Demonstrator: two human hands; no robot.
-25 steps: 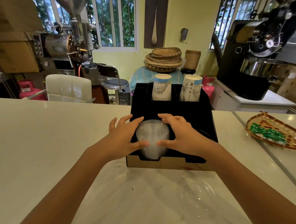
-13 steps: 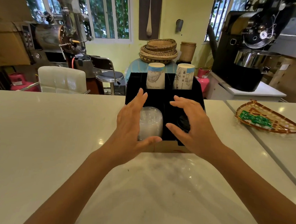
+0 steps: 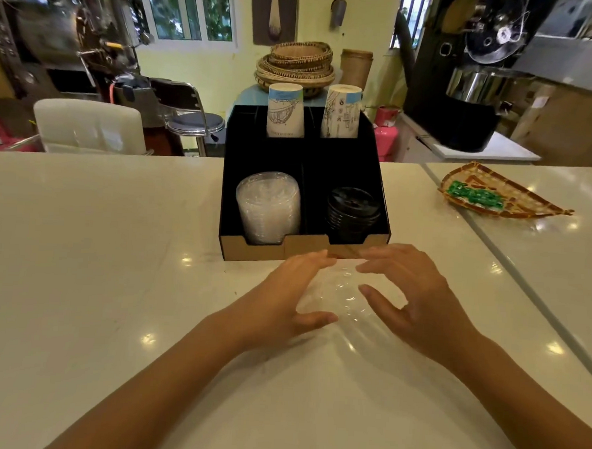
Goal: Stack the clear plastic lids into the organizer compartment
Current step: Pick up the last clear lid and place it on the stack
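A black cardboard organizer [image 3: 263,154] stands on the white counter. Its front left compartment holds a stack of clear plastic lids [image 3: 268,207]. The front right one holds black lids [image 3: 353,210]. One loose clear lid [image 3: 344,297] lies on the counter just in front of the organizer. My left hand [image 3: 292,293] curves around the lid's left edge, thumb at its near rim. My right hand [image 3: 412,299] hovers over its right side with fingers spread. Neither hand has closed on it.
Two paper cup stacks [image 3: 286,110] [image 3: 341,111] stand in the organizer's rear compartments. A woven tray [image 3: 515,201] with green packets lies at the right on the adjoining counter. A seam [image 3: 492,245] separates the two counters. A white chair [image 3: 90,127] is behind the counter.
Both hands let go of the clear lid stack in the front left compartment and drew back toward me. They now flank the loose lid on the counter.
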